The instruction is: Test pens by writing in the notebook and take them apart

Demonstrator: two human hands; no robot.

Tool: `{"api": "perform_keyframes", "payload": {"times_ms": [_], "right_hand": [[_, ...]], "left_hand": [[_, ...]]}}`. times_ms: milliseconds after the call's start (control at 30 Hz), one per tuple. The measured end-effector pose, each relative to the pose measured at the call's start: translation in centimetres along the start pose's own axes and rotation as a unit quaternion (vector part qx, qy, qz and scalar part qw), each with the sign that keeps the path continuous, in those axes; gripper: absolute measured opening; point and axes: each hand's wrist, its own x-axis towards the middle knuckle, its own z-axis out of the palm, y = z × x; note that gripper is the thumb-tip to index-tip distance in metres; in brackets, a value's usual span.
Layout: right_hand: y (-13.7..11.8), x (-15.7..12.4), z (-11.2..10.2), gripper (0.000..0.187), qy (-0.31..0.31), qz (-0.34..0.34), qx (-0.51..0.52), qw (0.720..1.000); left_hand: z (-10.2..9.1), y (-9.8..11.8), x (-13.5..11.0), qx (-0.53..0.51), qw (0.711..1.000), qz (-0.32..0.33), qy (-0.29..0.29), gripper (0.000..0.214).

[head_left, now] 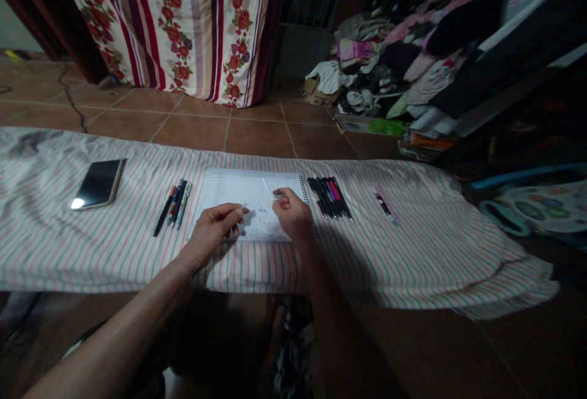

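Terracotta floor tiles [257,136] stretch away beyond the spiral notebook [250,194], which lies flat on a pink-and-green striped sheet [92,264] with its wire binding along its right edge. Farther back than the notebook hangs a floral striped curtain [174,19], and a heap of clothes [389,62] sits back and to its right.

Over the notebook, the left hand [213,234] has a clenched grip, its fingertips pinched on a small white tip [243,206], too small to identify. The right hand [291,212] rests its grip just beside it, grasping a thin white strip [266,189] that angles up and left across the page.

Left of the notebook lie 3 pens [174,204], side by side and just apart from it, with a smartphone [98,183] farther left. Just right of the binding sits a tight row of mostly black pens [330,197], and a single pink pen [384,204] lies well to the right.
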Motion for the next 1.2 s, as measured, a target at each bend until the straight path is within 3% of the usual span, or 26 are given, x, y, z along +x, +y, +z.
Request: {"api": "perform_keyframes", "payload": {"times_ms": [67, 167, 300, 400, 600, 767, 833, 933, 1000, 1067, 1200], "right_hand": [[0.0, 0.3, -0.3, 0.028, -0.022, 0.061, 0.169, 0.983], [-0.1, 0.5, -0.8, 0.033, -0.051, 0.130, 0.381, 0.914], [-0.3, 0.6, -1.7, 0.028, -0.079, 0.166, 0.525, 0.831], [-0.3, 0.7, -2.2, 0.019, -0.091, 0.167, 0.584, 0.789], [-1.0, 0.5, -2.4, 0.017, -0.083, 0.155, 0.633, 0.754], [-1.3, 0.4, -2.0, 0.021, -0.050, 0.134, 0.650, 0.747], [-1.3, 0.5, -1.8, 0.020, -0.040, 0.140, 0.651, 0.745], [-1.1, 0.6, -1.6, 0.015, -0.021, 0.158, 0.654, 0.739], [-0.8, 0.7, -1.6, 0.013, -0.012, 0.170, 0.657, 0.734], [-0.4, 0.7, -1.7, 0.012, -0.015, 0.172, 0.657, 0.734], [0.2, 0.7, -2.0, 0.012, -0.021, 0.159, 0.649, 0.744]], "left_hand": [[0.0, -0.1, 0.1, -0.004, 1.000, 0.002, 0.004, 0.025], [0.1, -0.3, 0.4, -0.011, 1.000, 0.002, 0.013, 0.026], [0.4, -0.5, 0.6, -0.014, 1.000, -0.009, 0.024, 0.028], [0.6, -0.6, 0.6, -0.020, 0.999, -0.017, 0.028, 0.028], [0.6, -1.1, 1.0, -0.010, 0.999, -0.008, 0.033, 0.029], [0.4, -2.4, 1.9, 0.108, 0.990, 0.086, 0.032, 0.027], [0.3, -2.8, 2.5, 0.215, 0.960, 0.173, 0.044, 0.025], [0.3, -3.0, 3.3, 0.398, 0.866, 0.301, 0.039, 0.024], [0.5, -3.0, 3.7, 0.468, 0.812, 0.348, 0.029, 0.026], [0.8, -3.1, 4.0, 0.500, 0.779, 0.377, 0.015, 0.027], [1.4, -4.0, 4.3, 0.533, 0.743, 0.404, -0.023, 0.027]]}}
